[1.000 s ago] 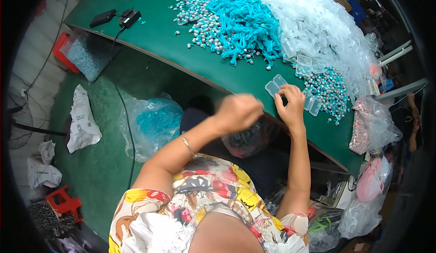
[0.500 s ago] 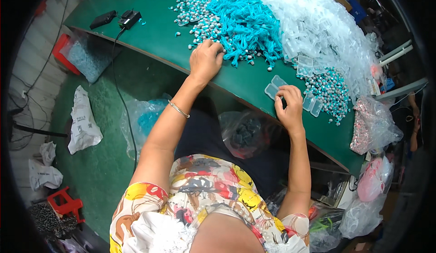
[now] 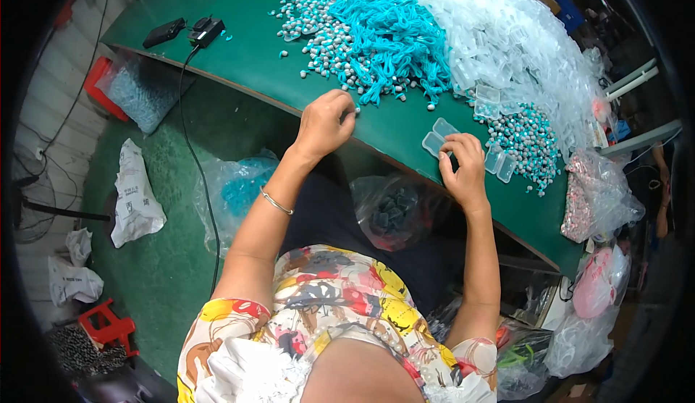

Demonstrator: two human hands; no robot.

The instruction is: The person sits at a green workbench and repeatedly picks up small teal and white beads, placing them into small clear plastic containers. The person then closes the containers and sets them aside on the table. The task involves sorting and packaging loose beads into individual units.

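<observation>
My left hand [image 3: 326, 122] is held over the table's near edge, fingers curled into a pinch. At its fingertips a small pale-and-teal plug [image 3: 357, 110] shows in part. Beyond it lie loose grey-and-teal plugs [image 3: 318, 41] and a heap of teal cords [image 3: 394, 37]. My right hand [image 3: 465, 168] rests on the table to the right, its bent fingers closed at the edge of an opened clear plastic case [image 3: 436, 141]. Its palm side is hidden. Another opened clear case [image 3: 501, 164] lies just right of this hand, beside a second pile of plugs [image 3: 525, 142].
A large mound of clear cases [image 3: 514, 34] covers the far right of the green table [image 3: 253, 63]. A black adapter [image 3: 206, 31] with a cable hanging to the floor stands at the left. A bag of pinkish pieces [image 3: 590, 196] is at the right end. Bags lie under the table.
My left hand has drawn back from the plugs at the cord heap toward the table's near edge, with a small plug at its fingertips. My right hand has barely moved.
</observation>
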